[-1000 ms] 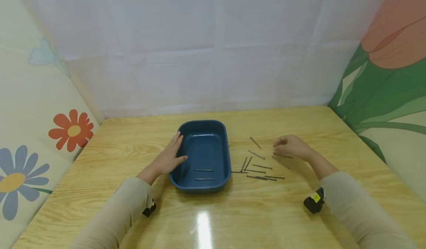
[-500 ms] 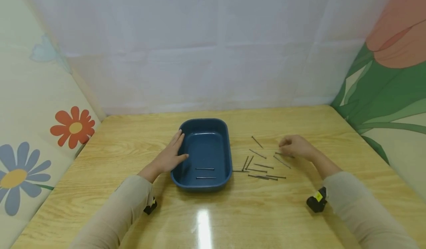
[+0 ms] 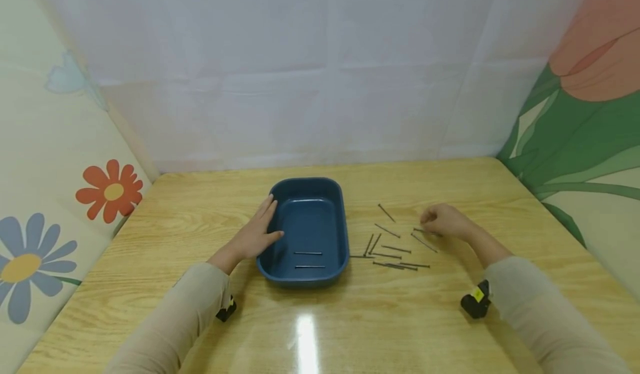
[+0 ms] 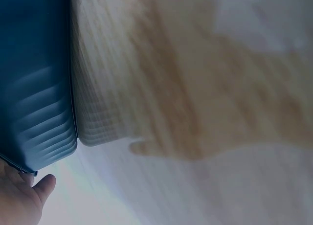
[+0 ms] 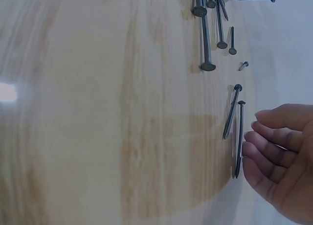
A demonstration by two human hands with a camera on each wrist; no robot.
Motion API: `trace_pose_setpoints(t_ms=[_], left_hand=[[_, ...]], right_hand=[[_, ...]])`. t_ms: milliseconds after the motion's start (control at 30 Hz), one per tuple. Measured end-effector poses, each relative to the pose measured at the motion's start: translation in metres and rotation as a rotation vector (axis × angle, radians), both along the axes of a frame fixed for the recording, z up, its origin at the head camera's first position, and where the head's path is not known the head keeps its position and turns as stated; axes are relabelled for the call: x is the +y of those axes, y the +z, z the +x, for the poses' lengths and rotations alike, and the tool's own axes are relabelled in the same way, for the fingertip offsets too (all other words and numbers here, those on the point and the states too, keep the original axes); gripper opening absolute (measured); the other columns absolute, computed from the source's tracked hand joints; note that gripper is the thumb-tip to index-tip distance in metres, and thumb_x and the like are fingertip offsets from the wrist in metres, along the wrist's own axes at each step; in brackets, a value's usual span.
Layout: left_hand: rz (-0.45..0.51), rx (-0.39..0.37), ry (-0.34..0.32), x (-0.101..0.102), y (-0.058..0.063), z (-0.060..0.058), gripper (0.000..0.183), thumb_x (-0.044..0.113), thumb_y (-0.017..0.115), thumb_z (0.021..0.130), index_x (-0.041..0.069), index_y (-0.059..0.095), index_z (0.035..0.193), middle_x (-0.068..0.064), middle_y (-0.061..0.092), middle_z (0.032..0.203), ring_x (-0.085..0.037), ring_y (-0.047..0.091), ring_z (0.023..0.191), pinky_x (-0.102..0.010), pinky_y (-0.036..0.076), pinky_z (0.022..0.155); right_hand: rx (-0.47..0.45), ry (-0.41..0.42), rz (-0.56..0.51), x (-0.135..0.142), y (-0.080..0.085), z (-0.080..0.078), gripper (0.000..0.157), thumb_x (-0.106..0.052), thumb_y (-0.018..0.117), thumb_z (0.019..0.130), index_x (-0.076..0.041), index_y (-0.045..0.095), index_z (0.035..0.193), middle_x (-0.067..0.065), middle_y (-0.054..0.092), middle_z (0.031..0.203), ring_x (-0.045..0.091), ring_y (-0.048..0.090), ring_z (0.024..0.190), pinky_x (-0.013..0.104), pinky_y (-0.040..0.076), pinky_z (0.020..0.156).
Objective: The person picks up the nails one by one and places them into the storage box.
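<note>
A blue rectangular tray (image 3: 309, 221) stands in the middle of the table in the head view, with two nails (image 3: 310, 267) lying inside it. My left hand (image 3: 250, 236) rests on the tray's left rim, its fingers extended along the rim and the thumb reaching over it. To the right of the tray, several loose nails (image 3: 396, 249) are scattered on the wood. My right hand (image 3: 446, 221) is at their far right side. In the right wrist view its fingers are loosely bent beside a long nail (image 5: 240, 139), which lies on the table, and nothing shows between them.
The wooden table (image 3: 380, 324) carries a bright light reflection near its front. A white cloth (image 3: 320, 85) hangs along the back edge. Flower-printed panels stand at the left (image 3: 45, 140) and right (image 3: 590, 140).
My right hand has shifted slightly to the right, next to the rightmost nails. My left hand stays on the tray rim, and the nails lie as before. The head view has shifted a little.
</note>
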State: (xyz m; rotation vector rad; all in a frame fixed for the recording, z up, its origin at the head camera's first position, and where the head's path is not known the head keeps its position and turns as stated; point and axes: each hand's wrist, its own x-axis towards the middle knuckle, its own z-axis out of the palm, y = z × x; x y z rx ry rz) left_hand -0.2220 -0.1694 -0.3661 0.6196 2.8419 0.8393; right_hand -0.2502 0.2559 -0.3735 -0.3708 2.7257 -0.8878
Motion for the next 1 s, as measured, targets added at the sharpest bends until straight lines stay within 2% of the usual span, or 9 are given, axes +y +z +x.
trace_pose_setpoints(t_ms=[333, 1000], left_hand=[[-0.004, 0.004, -0.002, 0.000, -0.001, 0.000, 0.071, 0.023, 0.049, 0.087, -0.002, 0.005, 0.137, -0.012, -0.007, 0.143, -0.027, -0.002, 0.129, -0.048, 0.013, 0.099], [-0.001, -0.011, 0.010, -0.002, -0.005, -0.004, 0.072, 0.025, 0.049, 0.087, 0.001, 0.004, 0.138, -0.008, -0.009, 0.143, -0.025, -0.003, 0.129, -0.047, 0.013, 0.099]], right_hand=[[-0.011, 0.036, 0.044, -0.002, -0.001, -0.002, 0.020, -0.007, 0.055, 0.077, 0.007, 0.058, 0.091, 0.012, 0.059, 0.085, 0.019, 0.052, 0.073, 0.032, 0.044, 0.063], [-0.016, 0.056, 0.111, -0.011, 0.001, -0.003, 0.009, 0.001, 0.052, 0.073, 0.004, 0.056, 0.080, 0.008, 0.053, 0.073, 0.018, 0.047, 0.066, 0.029, 0.042, 0.058]])
